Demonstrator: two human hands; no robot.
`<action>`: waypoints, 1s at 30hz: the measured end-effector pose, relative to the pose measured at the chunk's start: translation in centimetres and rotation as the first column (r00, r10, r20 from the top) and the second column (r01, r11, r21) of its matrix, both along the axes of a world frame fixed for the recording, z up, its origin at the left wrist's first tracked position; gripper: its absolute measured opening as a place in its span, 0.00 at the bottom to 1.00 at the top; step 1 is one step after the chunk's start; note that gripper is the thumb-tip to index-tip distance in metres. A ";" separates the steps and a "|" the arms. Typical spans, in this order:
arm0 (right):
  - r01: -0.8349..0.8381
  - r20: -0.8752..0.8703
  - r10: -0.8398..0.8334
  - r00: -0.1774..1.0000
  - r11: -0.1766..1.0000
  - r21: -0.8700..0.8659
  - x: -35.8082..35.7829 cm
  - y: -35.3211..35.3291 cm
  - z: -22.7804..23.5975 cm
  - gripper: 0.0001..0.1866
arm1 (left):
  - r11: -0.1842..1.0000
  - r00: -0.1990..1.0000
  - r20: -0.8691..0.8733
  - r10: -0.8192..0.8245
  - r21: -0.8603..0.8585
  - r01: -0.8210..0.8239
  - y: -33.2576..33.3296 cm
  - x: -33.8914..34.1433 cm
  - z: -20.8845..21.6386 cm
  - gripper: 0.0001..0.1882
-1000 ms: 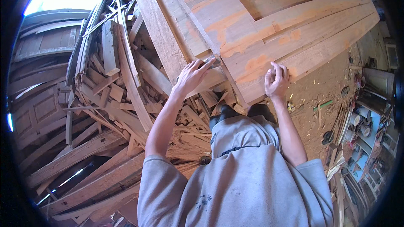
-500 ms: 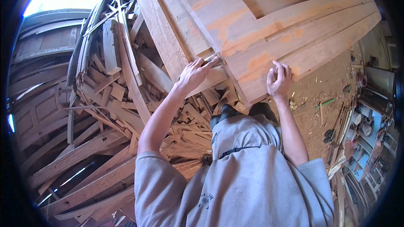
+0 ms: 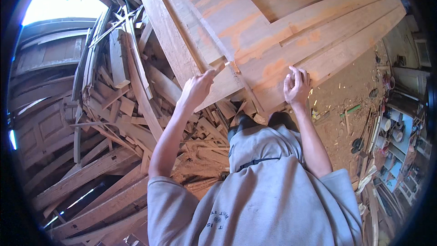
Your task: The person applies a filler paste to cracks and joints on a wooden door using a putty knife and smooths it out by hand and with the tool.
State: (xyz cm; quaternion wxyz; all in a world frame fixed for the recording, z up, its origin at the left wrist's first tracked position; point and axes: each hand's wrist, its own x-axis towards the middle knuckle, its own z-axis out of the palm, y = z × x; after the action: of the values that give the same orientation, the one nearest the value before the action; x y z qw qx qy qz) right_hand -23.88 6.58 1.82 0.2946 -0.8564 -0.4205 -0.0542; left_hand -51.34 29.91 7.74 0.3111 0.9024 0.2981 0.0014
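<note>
In front of me lies a large wooden door [image 3: 255,41] with recessed panels and orange filler smeared over its boards. My left hand [image 3: 198,87] is closed around a small scraper, which looks like a putty knife [image 3: 220,69]. Its tip is beside a joint at the door's near left part, where orange filler [image 3: 235,67] shows. My right hand [image 3: 297,86] rests near the door's closest edge, fingers loosely bent and apart, with nothing seen in it. A larger patch of filler [image 3: 274,68] lies just left of those fingers.
Piled offcuts and long boards [image 3: 129,64] crowd the left side, close to my left arm. Shavings cover the dirt floor [image 3: 339,91] at right, where a green stick [image 3: 350,110] lies. Shelves with tins [image 3: 396,130] stand at far right.
My left hand has drawn back slightly left and toward me with the putty knife, and has turned. My right hand stays at about the same place on the door.
</note>
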 end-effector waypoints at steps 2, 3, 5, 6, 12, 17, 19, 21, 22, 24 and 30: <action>-0.002 -0.002 0.002 1.000 1.000 0.008 -0.1 0.1 0.0 0.15 | 0.988 0.996 -0.006 0.092 -0.127 -0.092 0.2 -0.2 -0.8 0.16; -0.011 0.009 0.011 1.000 1.000 0.027 0.0 0.0 0.0 0.15 | 0.977 0.991 -0.039 0.130 -0.167 -0.134 0.0 0.0 -1.1 0.16; -0.016 0.022 0.015 1.000 0.999 0.037 0.1 0.0 -0.1 0.15 | 0.978 0.988 0.041 0.146 -0.155 -0.138 -0.9 0.7 -1.3 0.16; -0.011 0.024 0.010 1.000 1.000 0.027 0.1 -0.2 -0.1 0.15 | 0.972 0.990 -0.003 0.142 -0.188 -0.140 -1.5 1.0 -1.0 0.18; -0.016 0.000 0.016 1.000 1.000 -0.002 -0.1 0.0 0.2 0.16 | 0.998 1.000 0.000 -0.020 -0.059 0.020 -2.5 0.6 -2.7 0.24; -0.009 0.001 0.009 1.000 1.000 -0.003 0.2 -0.2 -0.3 0.16 | 0.997 0.995 -0.074 -0.062 -0.060 0.057 -2.4 1.2 -2.1 0.26; -0.012 0.001 0.012 1.000 1.000 0.009 0.1 -0.2 -0.3 0.16 | 0.997 0.996 -0.059 -0.071 -0.049 0.068 -2.4 1.3 -2.0 0.26; -0.009 -0.013 0.009 1.000 1.000 -0.004 0.1 -0.2 -0.2 0.16 | 0.996 0.996 -0.044 -0.082 -0.033 0.081 -2.4 1.4 -1.9 0.26; -0.007 -0.019 0.007 1.000 1.000 -0.011 0.1 -0.2 -0.2 0.16 | 0.997 0.995 -0.062 -0.077 -0.032 0.076 -2.4 1.4 -2.0 0.26; -0.012 -0.020 0.012 1.000 1.000 0.007 0.0 -0.1 0.0 0.16 | 0.998 0.993 -0.100 -0.065 -0.030 0.062 -2.4 1.5 -2.3 0.27; -0.010 -0.002 0.010 1.000 1.000 0.014 0.0 -0.1 0.1 0.16 | 0.996 0.995 -0.052 -0.084 0.009 0.084 -2.4 1.8 -2.2 0.27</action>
State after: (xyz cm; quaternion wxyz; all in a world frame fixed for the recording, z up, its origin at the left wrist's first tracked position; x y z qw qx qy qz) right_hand -23.87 6.52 1.89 0.3014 -0.8522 -0.4242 -0.0548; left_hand -49.51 27.51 5.49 0.2981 0.9156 0.2678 -0.0331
